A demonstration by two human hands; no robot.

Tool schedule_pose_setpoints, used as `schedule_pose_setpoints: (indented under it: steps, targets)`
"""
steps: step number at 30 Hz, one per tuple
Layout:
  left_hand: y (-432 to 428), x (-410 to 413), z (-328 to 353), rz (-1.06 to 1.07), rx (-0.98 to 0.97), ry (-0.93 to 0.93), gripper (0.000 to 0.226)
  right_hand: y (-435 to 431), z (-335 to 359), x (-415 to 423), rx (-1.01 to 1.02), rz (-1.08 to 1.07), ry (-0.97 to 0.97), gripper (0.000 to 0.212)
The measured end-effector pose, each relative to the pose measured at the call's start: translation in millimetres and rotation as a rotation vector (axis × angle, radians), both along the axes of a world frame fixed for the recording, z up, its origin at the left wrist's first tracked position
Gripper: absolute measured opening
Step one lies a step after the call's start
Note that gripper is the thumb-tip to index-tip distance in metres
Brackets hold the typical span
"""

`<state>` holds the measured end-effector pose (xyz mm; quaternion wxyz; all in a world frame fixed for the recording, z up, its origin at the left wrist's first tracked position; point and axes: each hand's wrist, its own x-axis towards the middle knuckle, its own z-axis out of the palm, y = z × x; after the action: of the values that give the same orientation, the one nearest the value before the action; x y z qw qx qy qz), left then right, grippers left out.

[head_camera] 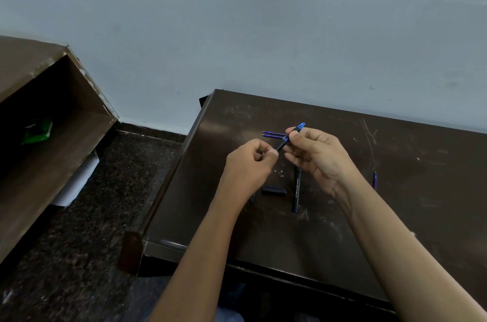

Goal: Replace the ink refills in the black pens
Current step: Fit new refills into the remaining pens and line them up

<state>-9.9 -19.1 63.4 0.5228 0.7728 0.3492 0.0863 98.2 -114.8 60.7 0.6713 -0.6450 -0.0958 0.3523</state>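
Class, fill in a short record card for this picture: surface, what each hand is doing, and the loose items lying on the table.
surface: dark table
right hand: holds a pen by its blue end
left hand: pinches the pen's black end
behind hands: two refills lying side by side
near hands: black pen, black cap

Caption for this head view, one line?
Both hands hold a black pen above a dark table; spare refills lie behind.
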Motion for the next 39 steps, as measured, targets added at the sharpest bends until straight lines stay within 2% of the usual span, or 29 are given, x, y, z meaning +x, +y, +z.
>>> schedule_pose_setpoints:
  steps: [3, 7, 16, 21, 25, 27, 28, 30, 32, 35, 39]
  targets:
    - [-1.5, 0.1, 1.1, -0.026, -0.019, -0.009, 0.016, 0.2, -0.5, -1.4, -0.004, 0.019, 0.007, 0.008]
    - [-3.5, 3.0, 1.4, -0.062, 0.013, -0.007, 0.028, 0.8, -0.6, -3.8, 0.001, 0.05, -0.001, 0.015]
    - [-10.1, 5.8, 1.1, -0.08, 0.032, -0.046, 0.028, -7.0, -6.7, -1.3, -0.056, 0.04, -0.075, 0.02]
    - [-20.5, 11.9, 6.7, -0.127, 0.035, -0.025, 0.033, -21.1, -10.9, 5.2, -0.092, 0.014, -0.134, 0.01]
    - [-27.9, 17.3, 7.7, -0.144, 0.021, 0.004, 0.034, -38.6, -11.5, 14.5, -0.142, 0.028, -0.148, 0.024]
    - [-30.4, 19.1, 7.8, -0.138, 0.016, 0.018, 0.033, -51.1, -13.4, 27.9, -0.239, -0.004, -0.231, 0.029]
    - [-31.6, 20.0, 8.2, -0.131, 0.01, 0.023, 0.033, -59.4, -16.0, 37.3, -0.357, -0.035, -0.328, 0.029]
    - [-34.0, 21.4, 8.4, -0.117, 0.004, 0.03, 0.033, -78.2, -24.1, 56.3, -0.725, -0.095, -0.574, 0.033]
    - [-35.9, 23.0, 8.2, -0.111, 0.007, 0.035, 0.034, -96.0, -35.1, 69.5, -1.064, -0.094, -0.683, 0.04]
    - [-38.2, 25.6, 8.5, -0.113, 0.016, 0.034, 0.034, -113.4, -51.9, 76.9, -1.278, -0.073, -0.491, 0.044]
    - [-40.4, 28.1, 8.8, -0.121, 0.014, 0.024, 0.035, -114.6, -66.7, 76.6, -1.306, -0.005, -0.371, 0.037]
